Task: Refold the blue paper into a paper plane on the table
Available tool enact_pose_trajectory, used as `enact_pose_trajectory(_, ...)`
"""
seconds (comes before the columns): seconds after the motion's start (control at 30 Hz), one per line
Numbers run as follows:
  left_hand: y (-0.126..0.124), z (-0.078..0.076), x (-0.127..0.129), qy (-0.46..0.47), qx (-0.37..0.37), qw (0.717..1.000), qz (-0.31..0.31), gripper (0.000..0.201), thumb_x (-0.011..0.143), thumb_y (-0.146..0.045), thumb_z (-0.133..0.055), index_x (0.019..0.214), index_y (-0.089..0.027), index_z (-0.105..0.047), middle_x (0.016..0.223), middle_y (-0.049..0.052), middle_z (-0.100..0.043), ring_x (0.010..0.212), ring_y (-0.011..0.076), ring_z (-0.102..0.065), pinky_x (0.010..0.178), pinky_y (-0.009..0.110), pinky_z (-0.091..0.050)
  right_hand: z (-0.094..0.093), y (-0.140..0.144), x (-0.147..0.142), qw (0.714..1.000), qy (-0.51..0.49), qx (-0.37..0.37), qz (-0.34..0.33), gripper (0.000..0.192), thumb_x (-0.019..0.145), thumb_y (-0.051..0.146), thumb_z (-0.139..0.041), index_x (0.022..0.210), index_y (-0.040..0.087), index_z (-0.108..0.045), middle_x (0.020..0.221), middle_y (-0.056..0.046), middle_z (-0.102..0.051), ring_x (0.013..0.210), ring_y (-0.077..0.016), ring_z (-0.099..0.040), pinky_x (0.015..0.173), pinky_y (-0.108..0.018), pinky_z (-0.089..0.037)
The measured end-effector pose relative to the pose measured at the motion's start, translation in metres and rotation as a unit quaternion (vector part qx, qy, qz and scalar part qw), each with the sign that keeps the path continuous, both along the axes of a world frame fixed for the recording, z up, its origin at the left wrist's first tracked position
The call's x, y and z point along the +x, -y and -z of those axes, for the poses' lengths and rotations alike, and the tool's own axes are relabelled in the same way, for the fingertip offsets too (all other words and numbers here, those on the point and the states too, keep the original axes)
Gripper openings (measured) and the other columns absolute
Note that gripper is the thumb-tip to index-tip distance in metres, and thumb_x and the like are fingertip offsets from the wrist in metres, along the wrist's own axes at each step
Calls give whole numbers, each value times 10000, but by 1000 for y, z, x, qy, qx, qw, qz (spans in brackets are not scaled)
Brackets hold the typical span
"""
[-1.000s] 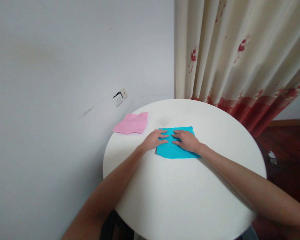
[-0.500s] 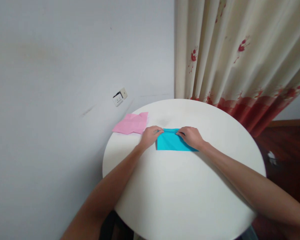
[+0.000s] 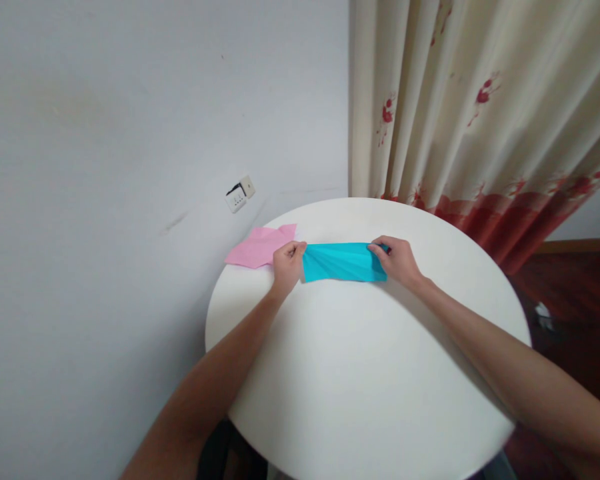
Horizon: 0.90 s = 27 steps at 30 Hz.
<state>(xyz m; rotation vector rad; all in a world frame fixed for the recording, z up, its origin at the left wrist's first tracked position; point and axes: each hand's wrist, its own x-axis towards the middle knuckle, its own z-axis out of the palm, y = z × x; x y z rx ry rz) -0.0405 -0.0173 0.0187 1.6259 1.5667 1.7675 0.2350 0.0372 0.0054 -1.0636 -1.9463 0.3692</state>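
Observation:
A bright blue rectangular sheet of paper, creased and slightly rippled, is stretched between my two hands over the far half of the round white table. My left hand pinches its upper left corner between thumb and fingers. At its upper right corner, my right hand has the edge pinched the same way. The lower edge hangs free and bows a little. Just behind my left hand lies a creased pink sheet of paper, partly covered by that hand.
A pale wall runs along the table's left side, with a white power socket on it. Cream curtains with red flowers hang behind the table at the right. Dark reddish flooring shows at the far right.
My hands have moved apart, the left one leftward and the right one rightward, to the corners of the blue paper. The paper has shifted up and away from me. The pink sheet has not moved.

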Motion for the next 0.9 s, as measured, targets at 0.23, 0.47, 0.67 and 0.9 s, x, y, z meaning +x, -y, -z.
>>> enact_pose_trajectory(0.23, -3, 7, -1, 26, 7, 999, 17, 455, 934, -537, -563, 630, -202, -510, 606, -24, -460, 599, 134, -474, 557, 243, -374, 2, 0, -6, 993, -111, -24, -9, 284, 892, 407, -577, 809, 179, -724, 788, -43, -742, 733, -213, -638, 747, -325, -499)
enact_pose_trajectory(0.47, -7, 17, 1, 118, -125, 979, 110, 534, 695, -487, -819, 1076, -166, -627, 770, 20, -692, 680, 176, -659, 602, 262, -503, 15, -7, -6, 995, -91, -17, 25, 268, 905, 374, -557, 835, 181, -730, 832, -53, -753, 767, -219, -651, 793, -341, -497)
enact_pose_trajectory(0.67, -9, 26, -4, 57, -139, 985, 83, 485, 771, -445, -743, 1150, -166, -626, 655, -25, -640, 542, 131, -580, 486, 212, -400, 16, -4, -6, 999, -33, -27, 24, 248, 924, 327, -543, 851, 189, -736, 865, -61, -762, 809, -228, -669, 790, -333, -492)
enact_pose_trajectory(0.9, -13, 32, -17, -301, -191, 934, 29, 332, 754, -283, -740, 1074, -198, -710, 858, 27, -643, 826, 225, -648, 802, 359, -527, 26, -1, -14, 987, 121, -102, 26, 232, 953, 263, -534, 902, 188, -748, 963, -95, -775, 917, -245, -697, 825, -317, -478)
